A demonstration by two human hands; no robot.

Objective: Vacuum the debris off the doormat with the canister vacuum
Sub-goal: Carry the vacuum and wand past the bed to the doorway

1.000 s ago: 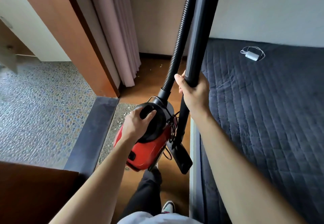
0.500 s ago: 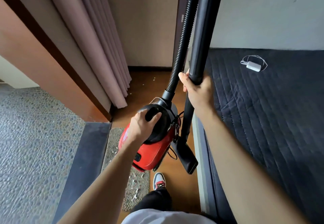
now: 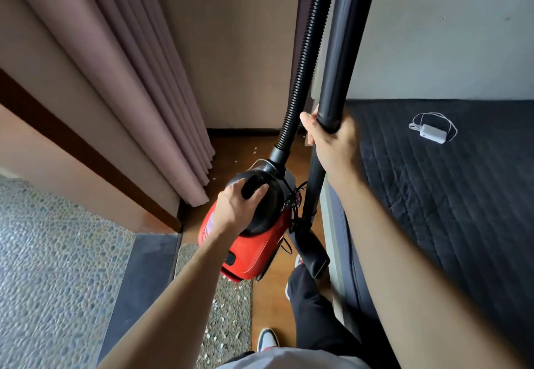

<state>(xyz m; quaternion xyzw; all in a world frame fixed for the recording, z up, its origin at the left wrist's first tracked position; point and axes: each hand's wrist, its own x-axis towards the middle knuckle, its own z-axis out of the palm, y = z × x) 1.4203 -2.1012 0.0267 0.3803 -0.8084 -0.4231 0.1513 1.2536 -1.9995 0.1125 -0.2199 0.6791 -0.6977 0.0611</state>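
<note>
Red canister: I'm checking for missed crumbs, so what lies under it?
The speckled doormat with pale debris runs out from under the red canister, beside wood floor. The mat's part directly beneath is covered.

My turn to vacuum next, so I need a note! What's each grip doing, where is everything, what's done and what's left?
Left grip: holds the red canister vacuum by its top handle.
Right grip: wraps the black wand; nozzle hangs off the doormat, beside the bed.
Doormat: below the canister, white debris on it.
Done: nothing visibly cleaned.
Left: bring nozzle to the mat, vacuum it.
</note>
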